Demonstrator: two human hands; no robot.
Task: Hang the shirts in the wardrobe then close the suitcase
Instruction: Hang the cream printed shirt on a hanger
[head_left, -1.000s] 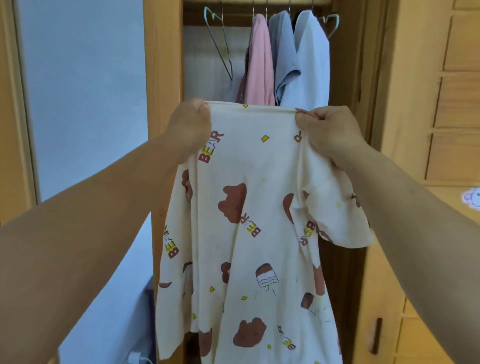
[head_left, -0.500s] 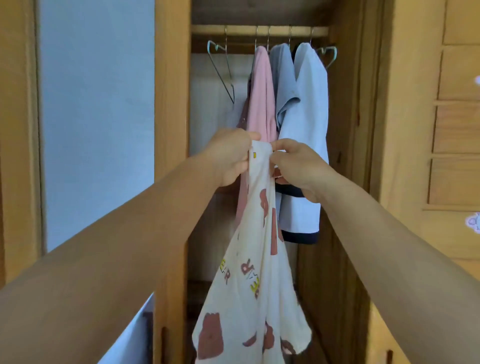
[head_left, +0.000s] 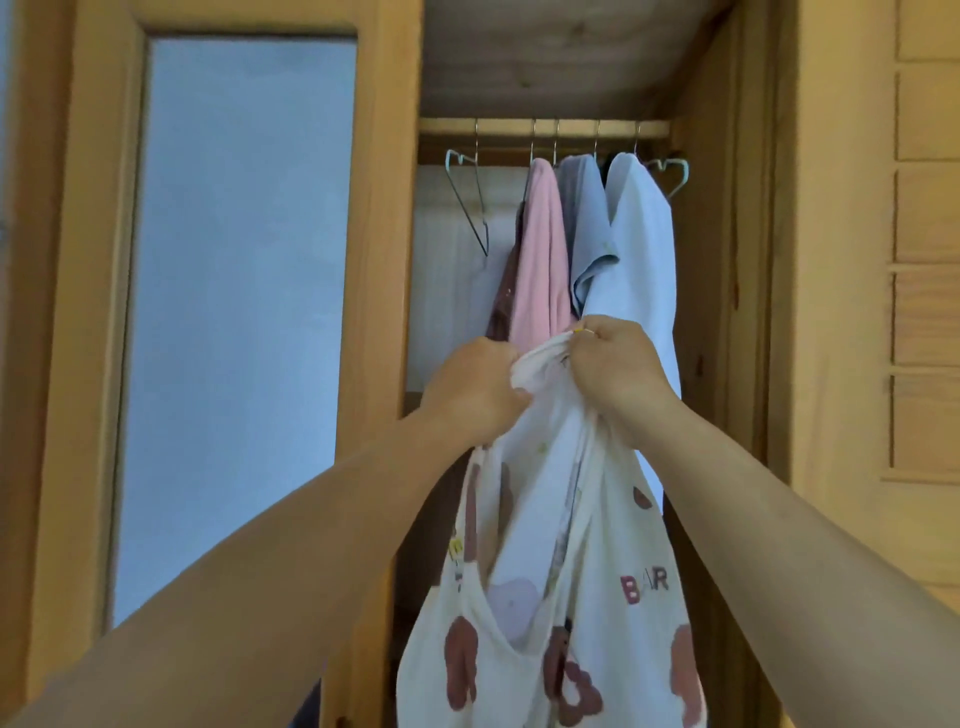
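In front of the open wardrobe (head_left: 384, 260), the printed shirt (head_left: 597, 597) hangs bunched from both fists: left hand (head_left: 470, 397) and right hand (head_left: 615, 371) curl tight around its top, below the pink shirt (head_left: 540, 260), blue shirts (head_left: 641, 249) and rail (head_left: 543, 127).

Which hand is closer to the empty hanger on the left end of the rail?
Left. The left hand sits below the empty hanger, almost directly under it; the right hand is below and farther right. Both grip the bear-print shirt.

open gap beside empty hanger (head_left: 467, 200), hung shirts (head_left: 597, 244) crowding right
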